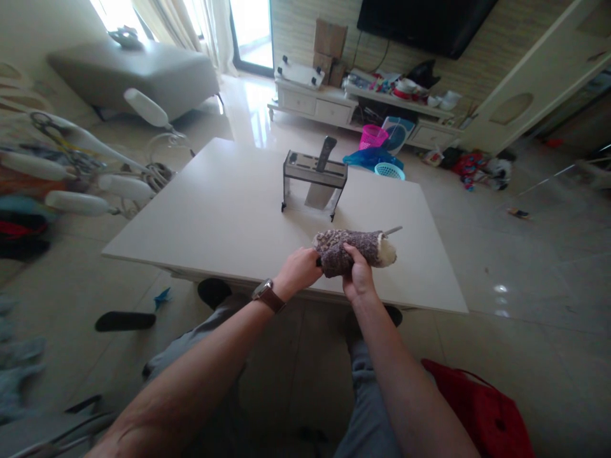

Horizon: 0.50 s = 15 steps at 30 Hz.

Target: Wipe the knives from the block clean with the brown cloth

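Observation:
My left hand, with a watch on its wrist, is closed at the left end of a fuzzy grey-brown cloth. A bit of dark handle shows by its fingers. My right hand grips the cloth from below, thumb on top. From the cloth's right end, beside its cream-coloured part, sticks the thin grey tip of a knife; most of the blade is hidden in the cloth. Beyond my hands stands a knife holder with a black-handled knife upright in it.
Both hands are above the near edge of a white table. White lamp arms reach in at the left. Past the table are a blue basket, a pink basket and a low cabinet. A red bag lies at lower right.

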Each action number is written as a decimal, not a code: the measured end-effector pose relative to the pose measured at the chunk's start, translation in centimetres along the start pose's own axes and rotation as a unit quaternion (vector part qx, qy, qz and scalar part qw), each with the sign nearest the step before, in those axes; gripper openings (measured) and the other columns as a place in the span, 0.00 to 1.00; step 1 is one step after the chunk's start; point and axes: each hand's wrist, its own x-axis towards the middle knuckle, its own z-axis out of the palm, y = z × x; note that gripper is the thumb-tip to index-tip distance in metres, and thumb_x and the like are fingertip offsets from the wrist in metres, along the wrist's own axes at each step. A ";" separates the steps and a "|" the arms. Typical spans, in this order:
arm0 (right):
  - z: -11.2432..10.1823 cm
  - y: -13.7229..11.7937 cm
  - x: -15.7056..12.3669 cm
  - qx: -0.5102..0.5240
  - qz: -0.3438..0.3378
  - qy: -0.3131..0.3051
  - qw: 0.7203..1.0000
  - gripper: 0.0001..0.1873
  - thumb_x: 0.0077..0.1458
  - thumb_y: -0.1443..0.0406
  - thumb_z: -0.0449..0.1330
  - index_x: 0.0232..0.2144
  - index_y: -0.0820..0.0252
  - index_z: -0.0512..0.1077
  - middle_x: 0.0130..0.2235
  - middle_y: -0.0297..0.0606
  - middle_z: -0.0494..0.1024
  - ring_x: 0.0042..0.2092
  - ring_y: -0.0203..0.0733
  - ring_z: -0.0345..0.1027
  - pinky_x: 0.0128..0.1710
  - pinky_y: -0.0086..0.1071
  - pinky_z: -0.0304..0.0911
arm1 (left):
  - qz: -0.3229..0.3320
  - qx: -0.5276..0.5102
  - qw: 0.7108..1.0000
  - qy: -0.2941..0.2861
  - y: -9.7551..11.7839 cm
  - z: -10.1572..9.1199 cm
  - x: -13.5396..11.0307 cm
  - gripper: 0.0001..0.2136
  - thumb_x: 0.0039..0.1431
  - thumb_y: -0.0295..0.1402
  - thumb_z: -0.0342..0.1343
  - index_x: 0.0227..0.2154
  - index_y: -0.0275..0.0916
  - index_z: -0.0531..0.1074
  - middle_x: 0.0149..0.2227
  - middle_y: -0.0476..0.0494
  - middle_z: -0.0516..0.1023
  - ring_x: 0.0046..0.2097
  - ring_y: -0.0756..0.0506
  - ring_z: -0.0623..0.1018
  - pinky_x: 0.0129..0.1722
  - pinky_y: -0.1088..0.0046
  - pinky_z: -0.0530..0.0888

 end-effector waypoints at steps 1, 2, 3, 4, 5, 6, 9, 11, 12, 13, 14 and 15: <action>0.1 0.0 -0.1 0.002 0.005 0.007 1.000 0.22 0.36 0.66 0.73 0.39 0.60 0.77 0.37 0.34 0.85 0.41 0.43 0.79 0.46 0.38 0.77 | 0.000 0.003 1.000 -0.004 -0.1 0.0 0.0 0.12 0.59 0.31 0.54 0.35 0.35 0.83 0.39 0.26 0.83 0.41 0.37 0.82 0.37 0.69 0.70; 0.1 0.1 -0.2 0.005 0.009 0.013 1.000 0.22 0.36 0.66 0.73 0.38 0.61 0.77 0.37 0.35 0.85 0.40 0.43 0.79 0.45 0.38 0.77 | 0.000 0.007 1.000 -0.006 -0.1 0.0 -0.1 0.12 0.59 0.31 0.54 0.35 0.35 0.83 0.39 0.26 0.84 0.41 0.37 0.82 0.37 0.69 0.69; 0.2 0.1 -0.3 0.007 0.013 0.018 1.000 0.22 0.36 0.66 0.72 0.38 0.61 0.78 0.36 0.35 0.85 0.40 0.43 0.79 0.45 0.37 0.77 | 0.001 0.012 1.000 -0.008 -0.1 0.0 -0.1 0.12 0.59 0.32 0.55 0.35 0.35 0.83 0.39 0.27 0.84 0.41 0.37 0.82 0.37 0.70 0.69; 0.3 0.1 -0.4 0.010 0.014 0.024 1.000 0.22 0.36 0.67 0.72 0.39 0.61 0.78 0.36 0.35 0.85 0.40 0.43 0.79 0.44 0.37 0.77 | 0.001 0.018 1.000 -0.008 0.0 0.0 -0.1 0.12 0.59 0.32 0.55 0.34 0.36 0.83 0.39 0.27 0.84 0.41 0.38 0.82 0.36 0.70 0.69; 0.4 0.0 -0.4 0.013 0.015 0.028 0.999 0.22 0.36 0.67 0.72 0.39 0.61 0.78 0.36 0.35 0.85 0.39 0.43 0.79 0.43 0.36 0.77 | -0.001 0.025 1.000 -0.006 0.0 0.0 -0.2 0.12 0.59 0.33 0.55 0.34 0.36 0.83 0.39 0.28 0.84 0.41 0.38 0.83 0.36 0.70 0.69; 0.4 0.0 -0.5 0.014 0.016 0.032 0.999 0.22 0.36 0.67 0.71 0.39 0.62 0.78 0.35 0.34 0.85 0.38 0.42 0.79 0.42 0.35 0.77 | -0.002 0.031 1.000 -0.004 0.1 0.0 -0.2 0.12 0.59 0.33 0.55 0.34 0.36 0.83 0.40 0.29 0.84 0.41 0.38 0.83 0.36 0.70 0.69; 0.6 -0.2 -0.6 0.015 0.019 0.041 0.999 0.21 0.37 0.68 0.70 0.39 0.62 0.78 0.34 0.34 0.85 0.37 0.41 0.78 0.40 0.33 0.77 | -0.001 0.042 0.999 -0.001 0.3 0.0 -0.2 0.12 0.60 0.35 0.54 0.35 0.37 0.83 0.40 0.30 0.84 0.42 0.39 0.83 0.35 0.71 0.69; 0.6 -0.2 -0.6 0.015 0.022 0.044 0.999 0.20 0.38 0.68 0.70 0.38 0.63 0.79 0.35 0.35 0.85 0.37 0.41 0.79 0.39 0.33 0.77 | 0.003 0.045 0.999 -0.002 0.3 0.0 -0.3 0.13 0.61 0.35 0.54 0.35 0.37 0.83 0.40 0.31 0.85 0.41 0.39 0.83 0.34 0.71 0.69; 0.6 -0.2 -0.6 0.016 0.023 0.045 0.999 0.20 0.38 0.68 0.70 0.38 0.62 0.79 0.35 0.35 0.85 0.37 0.41 0.79 0.39 0.33 0.77 | 0.005 0.046 0.999 -0.002 0.2 -0.1 -0.3 0.13 0.61 0.35 0.54 0.35 0.37 0.83 0.40 0.31 0.85 0.41 0.39 0.83 0.34 0.70 0.69; 0.6 -0.1 -0.6 0.016 0.024 0.044 0.999 0.20 0.38 0.68 0.70 0.39 0.62 0.79 0.35 0.35 0.85 0.37 0.42 0.79 0.39 0.33 0.77 | 0.007 0.046 0.999 -0.002 0.2 -0.1 -0.3 0.13 0.61 0.35 0.54 0.35 0.37 0.83 0.40 0.31 0.85 0.41 0.39 0.83 0.35 0.70 0.70; 0.6 -0.1 -0.6 0.016 0.025 0.042 0.999 0.20 0.38 0.68 0.70 0.39 0.62 0.79 0.35 0.35 0.85 0.38 0.42 0.79 0.40 0.33 0.77 | 0.007 0.046 0.999 -0.002 0.2 -0.2 -0.3 0.13 0.62 0.35 0.54 0.35 0.38 0.83 0.40 0.32 0.85 0.42 0.38 0.83 0.35 0.70 0.70; 0.6 0.0 -0.6 0.016 0.027 0.040 0.999 0.21 0.38 0.68 0.70 0.39 0.62 0.79 0.36 0.35 0.85 0.38 0.42 0.79 0.40 0.33 0.77 | 0.008 0.046 0.999 -0.001 0.1 -0.2 -0.4 0.12 0.62 0.35 0.54 0.35 0.38 0.83 0.40 0.32 0.85 0.42 0.38 0.83 0.35 0.70 0.70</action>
